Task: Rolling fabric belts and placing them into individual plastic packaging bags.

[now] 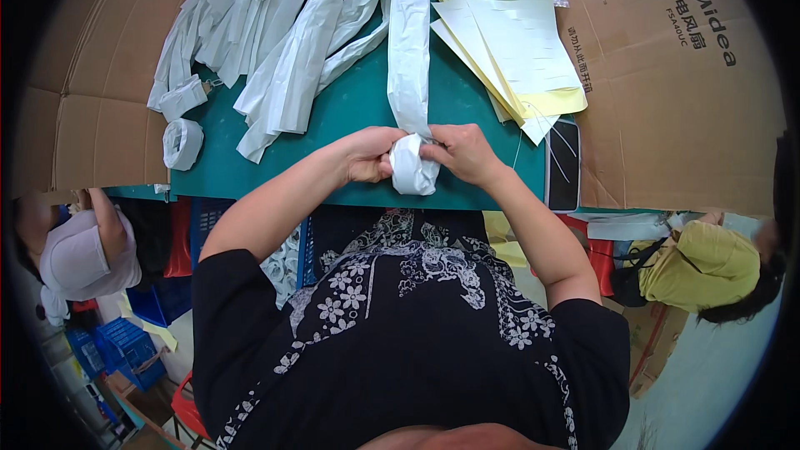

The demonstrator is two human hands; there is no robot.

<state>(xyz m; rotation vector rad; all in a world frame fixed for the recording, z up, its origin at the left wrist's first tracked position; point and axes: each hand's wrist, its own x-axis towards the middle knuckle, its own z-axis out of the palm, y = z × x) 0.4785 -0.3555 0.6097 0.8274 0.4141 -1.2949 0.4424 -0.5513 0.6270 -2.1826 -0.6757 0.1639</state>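
Both hands meet at the front edge of the green table (483, 108), around a white strip coiled into a roll (411, 168). From the roll a long flat white strip (408, 42) runs straight away toward the far side. My left hand (372, 154) grips the roll's left side with fingers curled. On the other side, my right hand (465, 152) pinches the roll's upper right with thumb and fingers. Several loose white strips (292, 75) lie in a heap at the far left. Two finished-looking coils, a white roll (182, 144) and another white roll (182, 98), sit at the left edge.
Slit white and yellow sheets (508, 42) are stacked at the far right, near a dark phone-like slab (562, 165). Cardboard walls stand left (100, 75) and right (667, 117). People in a light top (87, 254) and a yellow top (700, 262) sit on either side. Blue crates (129, 350) stand lower left.
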